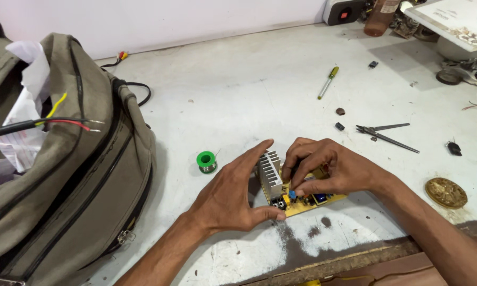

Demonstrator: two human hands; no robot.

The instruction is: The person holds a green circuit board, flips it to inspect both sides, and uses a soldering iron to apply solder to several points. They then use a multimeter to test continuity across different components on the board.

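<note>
Head view looks down on a white, worn tabletop (259,85) where both hands work on a yellow circuit board (307,204) lying close to the near edge. The left hand (233,196) cups the board's left end, its fingers (257,153) stretched up along a ribbed aluminium heat sink (270,173) that stands on the board, and its thumb pressed to the board's near corner; the hand is half open, steadying rather than gripping. The right hand (328,169) arches over the middle of the board, its fingertips bunched and pinched down among the small parts there; what they pinch is too small to tell.

Just beyond the left hand, a green spool of solder wire (207,161) stands alone. An olive canvas backpack (64,175) fills the left side of the tabletop, with black, red and yellow wires (64,121) lying across it. Toward the far edge lies a screwdriver with a yellow-green handle (328,81). Near the right edge rest metal tweezers (387,133), and nearer the front a round brass-coloured disc (446,192).
</note>
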